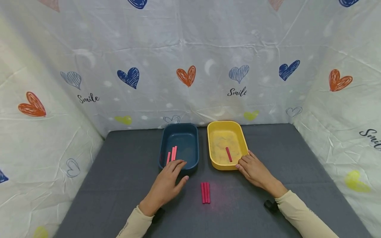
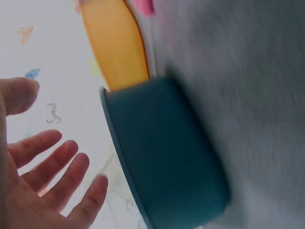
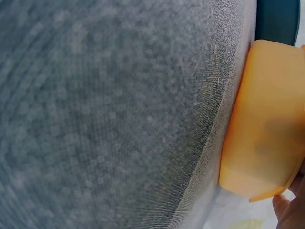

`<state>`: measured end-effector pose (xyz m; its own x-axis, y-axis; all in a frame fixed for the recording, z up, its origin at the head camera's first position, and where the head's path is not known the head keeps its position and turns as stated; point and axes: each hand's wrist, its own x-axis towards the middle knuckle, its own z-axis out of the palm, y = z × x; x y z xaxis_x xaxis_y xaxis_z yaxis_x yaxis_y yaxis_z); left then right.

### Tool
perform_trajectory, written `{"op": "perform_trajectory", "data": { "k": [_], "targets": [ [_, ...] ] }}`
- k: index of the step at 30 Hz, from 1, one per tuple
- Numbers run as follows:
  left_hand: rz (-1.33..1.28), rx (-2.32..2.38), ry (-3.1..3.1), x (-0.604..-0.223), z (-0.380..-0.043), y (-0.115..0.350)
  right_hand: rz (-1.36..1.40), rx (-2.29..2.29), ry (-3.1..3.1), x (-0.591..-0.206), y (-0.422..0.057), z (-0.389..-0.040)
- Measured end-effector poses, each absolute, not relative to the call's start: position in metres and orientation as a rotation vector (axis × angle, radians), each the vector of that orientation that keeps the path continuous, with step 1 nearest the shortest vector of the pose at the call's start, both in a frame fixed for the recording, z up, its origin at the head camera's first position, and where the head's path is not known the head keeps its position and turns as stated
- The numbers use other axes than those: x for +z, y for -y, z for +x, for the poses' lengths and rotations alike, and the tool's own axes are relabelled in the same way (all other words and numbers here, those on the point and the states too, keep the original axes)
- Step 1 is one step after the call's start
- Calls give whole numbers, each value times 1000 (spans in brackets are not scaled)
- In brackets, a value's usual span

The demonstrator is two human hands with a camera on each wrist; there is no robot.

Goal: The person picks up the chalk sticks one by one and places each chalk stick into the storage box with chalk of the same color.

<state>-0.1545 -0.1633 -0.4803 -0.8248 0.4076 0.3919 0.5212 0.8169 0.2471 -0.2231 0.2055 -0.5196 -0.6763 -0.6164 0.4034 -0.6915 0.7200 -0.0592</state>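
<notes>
My left hand (image 1: 166, 185) hovers at the near rim of the dark blue tray (image 1: 195, 145), fingers loosely spread and holding nothing. Inside that tray, three light pink sticks (image 1: 173, 153) lie at the left, partly hidden behind the fingers. The left wrist view shows the spread fingers (image 2: 71, 176) apart from the blue tray's outer wall (image 2: 162, 152). At the near right corner of the yellow tray (image 1: 218, 132), my right hand (image 1: 256, 170) grips the rim with bent fingers. One dark red stick (image 1: 228, 154) lies in the yellow tray.
Three crimson sticks (image 1: 205, 192) lie side by side on the grey tabletop (image 1: 238, 211), in front of the trays. Both trays stand near the back edge, against a white cloth (image 1: 184, 102) printed with hearts. More cloth hangs at both sides.
</notes>
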Motion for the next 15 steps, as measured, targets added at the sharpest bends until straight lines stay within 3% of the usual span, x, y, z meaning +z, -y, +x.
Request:
{"op": "perform_trajectory", "data": {
  "k": [15],
  "targets": [
    [-652, -886, 2839, -490, -141, 134, 1013, 280, 2558, -518, -205, -223]
  ]
}}
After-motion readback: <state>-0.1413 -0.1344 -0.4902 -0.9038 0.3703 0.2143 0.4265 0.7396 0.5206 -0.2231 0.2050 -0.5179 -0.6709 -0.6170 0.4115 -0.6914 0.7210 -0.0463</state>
